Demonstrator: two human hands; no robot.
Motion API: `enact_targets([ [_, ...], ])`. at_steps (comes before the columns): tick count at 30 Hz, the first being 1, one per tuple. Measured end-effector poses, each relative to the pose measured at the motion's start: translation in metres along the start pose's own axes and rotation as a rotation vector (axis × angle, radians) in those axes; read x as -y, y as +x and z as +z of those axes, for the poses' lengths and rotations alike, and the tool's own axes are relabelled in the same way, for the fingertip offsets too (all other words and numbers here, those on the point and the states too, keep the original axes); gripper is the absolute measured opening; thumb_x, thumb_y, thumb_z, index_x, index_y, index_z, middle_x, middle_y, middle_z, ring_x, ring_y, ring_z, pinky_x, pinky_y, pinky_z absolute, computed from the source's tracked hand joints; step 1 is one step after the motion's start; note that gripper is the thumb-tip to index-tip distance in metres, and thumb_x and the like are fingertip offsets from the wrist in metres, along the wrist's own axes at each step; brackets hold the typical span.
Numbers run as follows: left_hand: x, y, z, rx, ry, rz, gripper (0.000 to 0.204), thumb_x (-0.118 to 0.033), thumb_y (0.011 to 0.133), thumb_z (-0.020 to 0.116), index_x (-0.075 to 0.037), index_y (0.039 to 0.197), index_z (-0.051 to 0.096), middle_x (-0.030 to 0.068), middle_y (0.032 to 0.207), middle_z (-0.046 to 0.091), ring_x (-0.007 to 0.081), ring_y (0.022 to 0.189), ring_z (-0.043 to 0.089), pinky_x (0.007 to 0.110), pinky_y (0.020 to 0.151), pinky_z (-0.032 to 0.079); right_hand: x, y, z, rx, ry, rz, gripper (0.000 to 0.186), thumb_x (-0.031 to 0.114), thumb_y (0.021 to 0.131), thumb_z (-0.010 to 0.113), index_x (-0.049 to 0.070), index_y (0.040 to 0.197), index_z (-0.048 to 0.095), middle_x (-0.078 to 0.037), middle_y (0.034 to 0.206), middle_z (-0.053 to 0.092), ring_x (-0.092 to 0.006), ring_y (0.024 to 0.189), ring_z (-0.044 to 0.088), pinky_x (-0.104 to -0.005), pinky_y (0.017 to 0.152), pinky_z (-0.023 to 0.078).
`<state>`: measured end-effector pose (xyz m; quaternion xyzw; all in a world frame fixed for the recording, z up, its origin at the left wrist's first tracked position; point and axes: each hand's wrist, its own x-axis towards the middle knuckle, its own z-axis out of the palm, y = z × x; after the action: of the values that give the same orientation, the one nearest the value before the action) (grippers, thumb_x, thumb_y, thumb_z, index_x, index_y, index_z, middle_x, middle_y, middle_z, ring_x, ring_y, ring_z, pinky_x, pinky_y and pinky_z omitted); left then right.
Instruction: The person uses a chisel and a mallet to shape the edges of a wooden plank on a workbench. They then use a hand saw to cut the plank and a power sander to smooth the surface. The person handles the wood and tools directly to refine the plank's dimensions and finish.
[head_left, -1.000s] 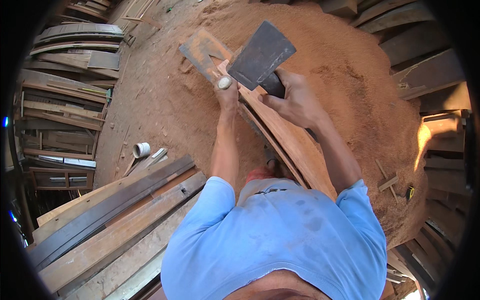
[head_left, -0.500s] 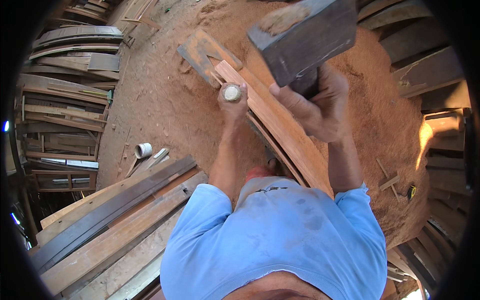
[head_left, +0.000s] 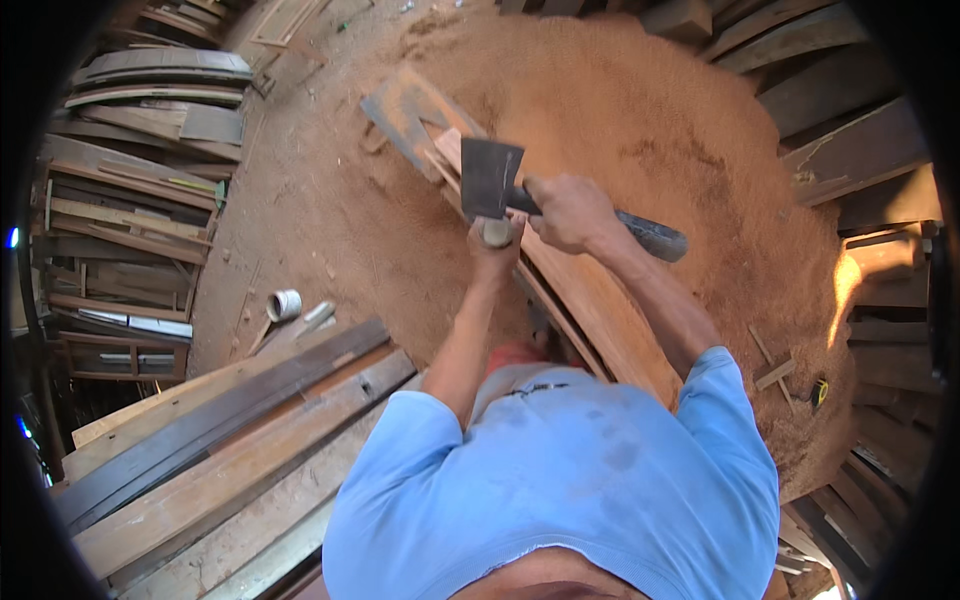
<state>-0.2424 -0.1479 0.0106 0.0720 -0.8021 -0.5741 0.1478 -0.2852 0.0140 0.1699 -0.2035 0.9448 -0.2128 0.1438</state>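
My left hand (head_left: 489, 258) is closed around an upright tool, most likely a chisel (head_left: 497, 233), of which only the round pale butt of the handle shows; its lower end is hidden under my fist. In my right hand (head_left: 577, 213) I grip the handle of a dark block-headed mallet (head_left: 489, 180). The mallet's head is right beside and over the chisel's butt; whether they touch I cannot tell. Below both hands runs a long reddish wooden plank (head_left: 598, 305), slanting from my waist toward the far left, its far end near a grey, sawdust-dusted board (head_left: 395, 115).
Stacked planks (head_left: 230, 440) lie at the near left, with a white cup-like container (head_left: 284, 305) beyond them. More timber (head_left: 140, 220) lines the left side, and boards (head_left: 860, 150) line the right. Sawdust (head_left: 690, 110) covers the ground; a yellow-and-black tape measure (head_left: 821, 392) lies at right.
The mallet has come down and left from high above the plank to the chisel's butt, my right hand with it. My left hand has shifted slightly right and nearer to me.
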Motion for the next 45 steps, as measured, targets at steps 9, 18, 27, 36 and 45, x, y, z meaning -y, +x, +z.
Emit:
enact_targets([
  [9, 0.01, 0.04, -0.01, -0.172, -0.38, -0.074, 0.022, 0.002, 0.087, 0.072, -0.003, 0.106, 0.061, 0.005, 0.094, 0.067, 0.0134, 0.082, 0.063, 0.027, 0.071, 0.052, 0.018, -0.054, -0.063, -0.21, 0.587, -0.172, 0.033, 0.016, 0.084, 0.077, -0.002, 0.109, 0.066, -0.024, 0.087, 0.072, -0.0339, 0.078, 0.072, -0.0423, 0.073, 0.055],
  [18, -0.031, 0.002, -0.004, -0.16, -0.234, -0.042, 0.019, -0.015, 0.093, 0.076, -0.005, 0.093, 0.059, 0.0001, 0.081, 0.061, 0.0086, 0.072, 0.058, 0.026, 0.066, 0.05, 0.032, -0.071, -0.076, -0.678, 0.942, -0.428, 0.03, 0.01, 0.083, 0.08, -0.001, 0.108, 0.068, -0.015, 0.082, 0.073, -0.0215, 0.069, 0.073, -0.0341, 0.063, 0.056],
  [27, -0.022, -0.043, 0.017, -0.006, 0.051, -0.07, 0.03, -0.008, 0.09, 0.075, -0.005, 0.118, 0.065, 0.006, 0.106, 0.071, 0.0141, 0.1, 0.065, 0.031, 0.086, 0.053, -0.006, -0.037, 0.006, 0.038, -0.069, 0.01, 0.032, 0.021, 0.081, 0.074, 0.004, 0.107, 0.067, -0.024, 0.094, 0.071, -0.0425, 0.089, 0.069, -0.0489, 0.083, 0.055],
  [36, -0.026, -0.049, -0.01, 0.173, -0.13, -0.099, 0.019, -0.015, 0.09, 0.078, -0.004, 0.092, 0.063, 0.0006, 0.078, 0.061, 0.0095, 0.075, 0.057, 0.028, 0.069, 0.049, -0.112, -0.097, 0.11, -0.144, 0.535, 0.319, 0.044, 0.03, 0.083, 0.07, -0.002, 0.112, 0.065, -0.026, 0.097, 0.071, -0.039, 0.096, 0.069, -0.047, 0.084, 0.052],
  [45, -0.116, -0.049, -0.028, 0.108, -0.057, 0.358, 0.019, -0.009, 0.086, 0.079, -0.004, 0.094, 0.062, 0.0105, 0.093, 0.064, 0.0226, 0.084, 0.062, 0.035, 0.077, 0.051, -0.231, -0.161, 0.161, -0.019, 0.161, 0.863, 0.055, 0.037, 0.086, 0.07, -0.002, 0.124, 0.065, -0.029, 0.119, 0.067, -0.0429, 0.115, 0.064, -0.0486, 0.101, 0.049],
])
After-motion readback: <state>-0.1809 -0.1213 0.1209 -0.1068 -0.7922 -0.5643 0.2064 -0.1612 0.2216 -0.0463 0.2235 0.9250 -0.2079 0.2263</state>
